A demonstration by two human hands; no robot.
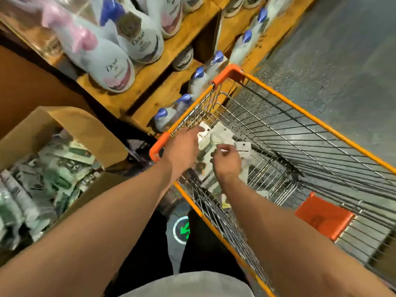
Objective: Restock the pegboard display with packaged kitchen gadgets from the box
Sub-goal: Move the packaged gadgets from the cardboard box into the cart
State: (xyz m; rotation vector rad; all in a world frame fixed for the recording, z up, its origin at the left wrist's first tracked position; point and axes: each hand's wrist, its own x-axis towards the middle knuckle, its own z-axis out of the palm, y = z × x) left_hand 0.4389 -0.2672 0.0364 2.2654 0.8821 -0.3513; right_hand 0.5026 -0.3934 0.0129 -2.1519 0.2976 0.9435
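Observation:
Both my hands reach into a wire shopping cart (pixel 285 97) with orange rims. My left hand (pixel 182 151) stretches out over white carded packages (pixel 216 133) lying in the cart's near corner, fingers extended onto them. My right hand (pixel 227 161) has its fingers curled around the white card of a package (pixel 243 147). An open cardboard box (pixel 70 129) stands at lower left, filled with several green-and-white packaged gadgets (pixel 53 168). The picture is blurred by motion. No pegboard is in view.
Wooden shelves (pixel 162 67) to the left carry white Dove bottles (pixel 111 67) with blue and pink caps, close to the cart's left rim. An orange child-seat flap (pixel 323 217) sits at the cart's near end. Grey floor (pixel 342 50) lies to the right.

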